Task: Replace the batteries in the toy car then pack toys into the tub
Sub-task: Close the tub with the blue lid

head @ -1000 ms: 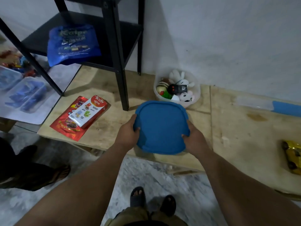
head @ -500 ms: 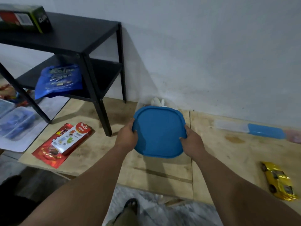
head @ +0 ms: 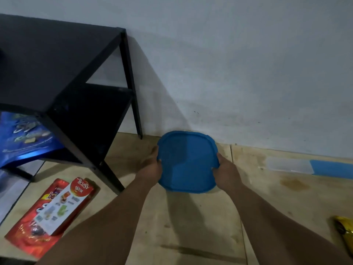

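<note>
Head view, looking down at a wooden floor board [head: 200,217] that meets a pale wall [head: 229,64]. Centre of the frame: a blue lid [head: 188,162], rounded-square, is held at its two side edges. The left hand [head: 152,168] grasps the lid's left edge with the thumb on top; the right hand [head: 226,170] grasps the right edge in the same way, its thumb curled over the rim. Both forearms run from the bottom corners of the frame up to the lid. The lid sits close to the wall line; the tub beneath it is hidden, so whether the lid rests on it cannot be told.

Lower right edge of the frame: a yellow toy car [head: 344,231], partly cut off, lies on the board, well apart from the lid. Right of the lid, along the wall: a flat clear case [head: 289,165] with a blue strip [head: 332,168] beside it.

Upper left: a black shelf unit [head: 63,77] stands on the board, with a blue packet [head: 24,134] on its lower shelf. Lower left: a red snack bag [head: 28,234] lies flat, with a red-and-white box [head: 66,204] resting on top of it.
</note>
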